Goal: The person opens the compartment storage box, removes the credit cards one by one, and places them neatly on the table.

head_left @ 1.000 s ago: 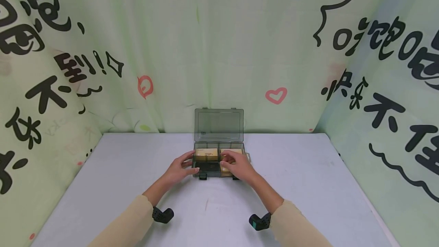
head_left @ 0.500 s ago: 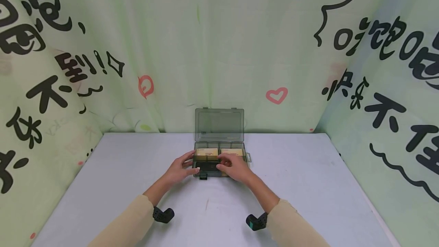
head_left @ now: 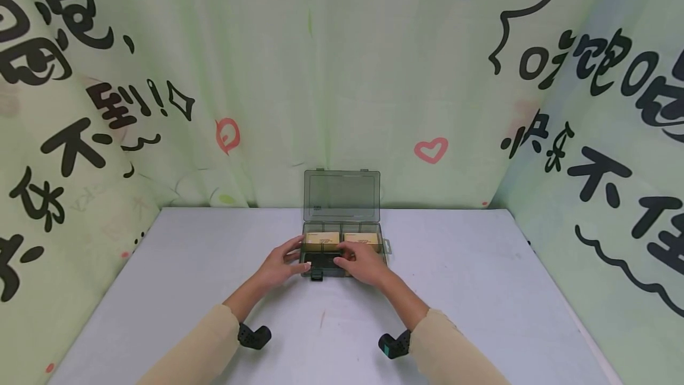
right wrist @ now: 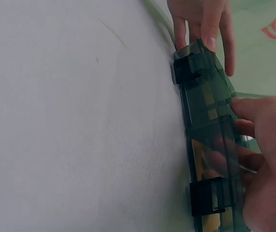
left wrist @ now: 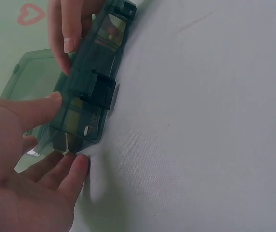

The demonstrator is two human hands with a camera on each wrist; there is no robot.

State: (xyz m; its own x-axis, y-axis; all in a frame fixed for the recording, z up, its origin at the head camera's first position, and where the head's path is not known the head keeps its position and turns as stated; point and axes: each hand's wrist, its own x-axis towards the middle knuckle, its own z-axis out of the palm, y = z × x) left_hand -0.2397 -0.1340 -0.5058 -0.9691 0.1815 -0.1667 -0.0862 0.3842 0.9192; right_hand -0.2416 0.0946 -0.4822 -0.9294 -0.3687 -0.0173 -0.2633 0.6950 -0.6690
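A translucent dark grey-green compartment box stands on the table with its lid raised at the back. Small tan boxes sit in its rear compartments, the left tan box and the right one. My left hand holds the left end, its thumb on the front rim and its fingers against the end wall in the left wrist view. My right hand reaches in near the middle divider, with some fingers curled behind the front wall. Whether they pinch anything is hidden. Tan material shows in the front-right compartment.
A white-covered table carries the box near its back edge. Behind it hangs a pale green curtain with black lettering. A black front latch juts out from the box. Dark wrist cameras sit below both hands.
My right hand has shifted left, from over the right compartments to the middle of the box. My left hand, the box and its raised lid stay in place.
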